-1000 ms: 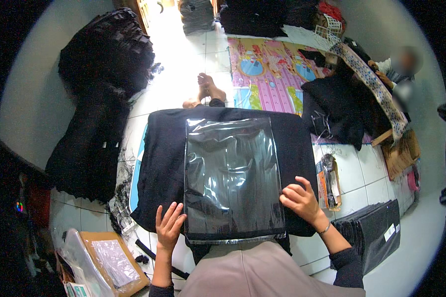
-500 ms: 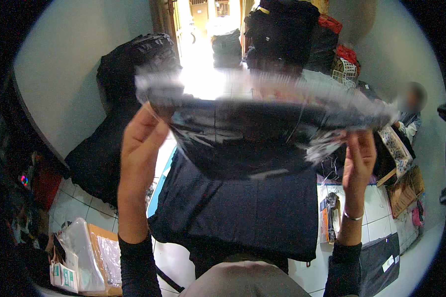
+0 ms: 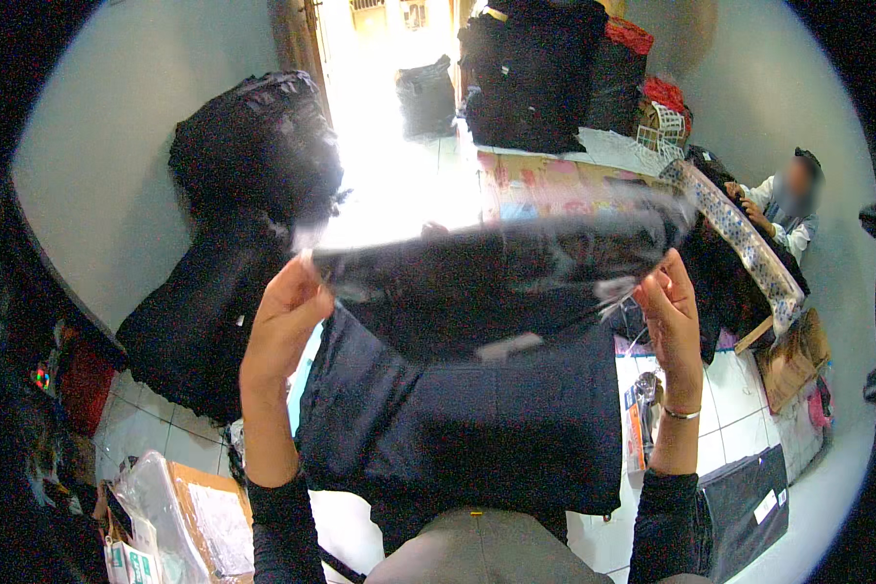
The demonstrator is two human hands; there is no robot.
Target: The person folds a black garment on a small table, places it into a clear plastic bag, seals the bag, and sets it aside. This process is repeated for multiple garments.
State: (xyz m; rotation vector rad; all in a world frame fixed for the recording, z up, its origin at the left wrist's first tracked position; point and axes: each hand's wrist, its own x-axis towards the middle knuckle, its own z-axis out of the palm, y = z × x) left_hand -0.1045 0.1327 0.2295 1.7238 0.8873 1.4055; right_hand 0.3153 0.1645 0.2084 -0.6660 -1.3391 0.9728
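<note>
My left hand (image 3: 287, 316) pinches the left upper corner of a clear plastic bag with folded black cloth inside it (image 3: 496, 282). At the other upper corner, my right hand (image 3: 670, 307) grips the bag between thumb and fingers. The bag is stretched between both hands, its upper edge smeared by motion and glare. A small pale patch shows on its lower front. Below it, a folded dark cloth (image 3: 457, 419) lies spread in front of me, partly covered by the bag.
At left rises a black cloth heap (image 3: 253, 146); a tall black stack (image 3: 530, 78) stands at the back. Clear plastic sleeves (image 3: 170, 506) lie lower left. A folded dark garment (image 3: 745, 511) rests lower right, near a cardboard piece (image 3: 793, 360). Another person (image 3: 793, 204) sits far right.
My hands have come closer together, the right one moving left. The bag's upper edge has dropped lower and looks less crumpled. The other person's hands now show.
</note>
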